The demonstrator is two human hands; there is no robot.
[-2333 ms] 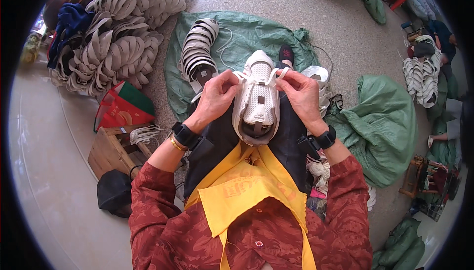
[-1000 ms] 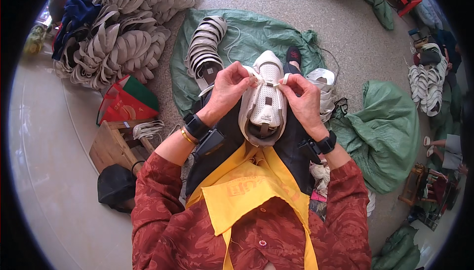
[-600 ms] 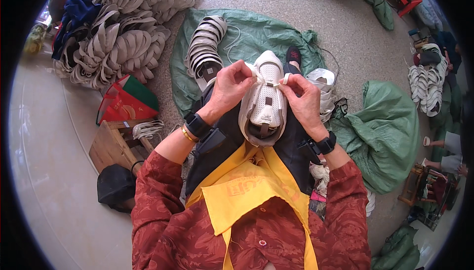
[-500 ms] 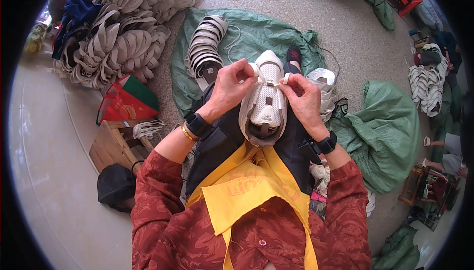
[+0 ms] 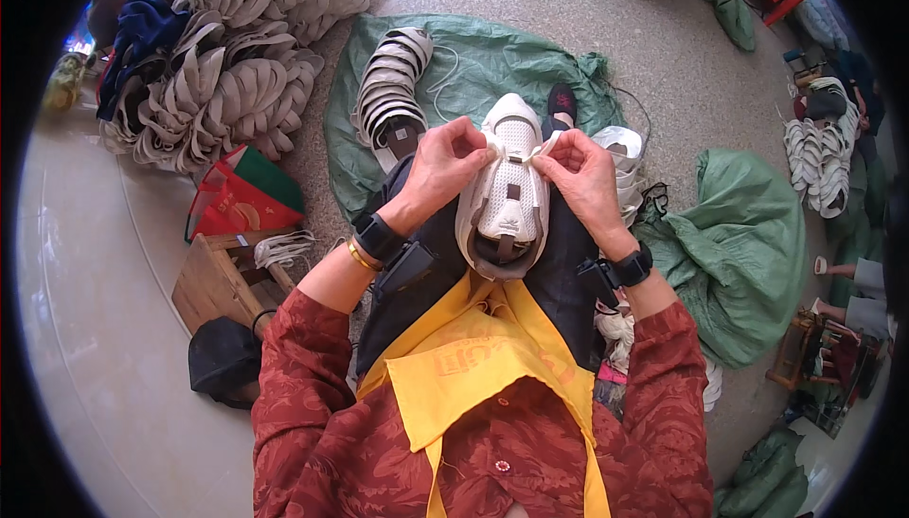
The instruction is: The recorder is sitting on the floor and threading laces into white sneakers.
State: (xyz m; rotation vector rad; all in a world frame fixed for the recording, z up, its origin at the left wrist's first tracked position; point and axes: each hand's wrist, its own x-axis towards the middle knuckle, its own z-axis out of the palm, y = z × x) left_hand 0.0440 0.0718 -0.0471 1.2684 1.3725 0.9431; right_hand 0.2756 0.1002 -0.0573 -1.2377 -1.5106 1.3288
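Observation:
A white sneaker (image 5: pixel 502 201) with a perforated tongue rests between my thighs, its toe pointing away from me. A white shoelace (image 5: pixel 543 148) crosses the shoe near the toe. My left hand (image 5: pixel 443 166) pinches the lace at the left side of the shoe, thumb against forefinger. Across from it, my right hand (image 5: pixel 581 173) pinches the lace on the right side. The lace runs taut and low between the two hands. Beyond my left hand lies a curved row of nested grey shoe uppers (image 5: pixel 393 82).
A green woven sheet (image 5: pixel 511 49) covers the floor ahead. Large bundles of grey shoe uppers (image 5: pixel 251 82) are heaped at the far left, near a red bag (image 5: pixel 232 201) and a wooden stool (image 5: pixel 213 276). At right sits a bulging green sack (image 5: pixel 724 253); a person's legs (image 5: pixel 857 295) show beyond it.
My right hand has shifted slightly up and to the right, and more lace shows at its fingertips. My left hand and the sneaker stay almost in place.

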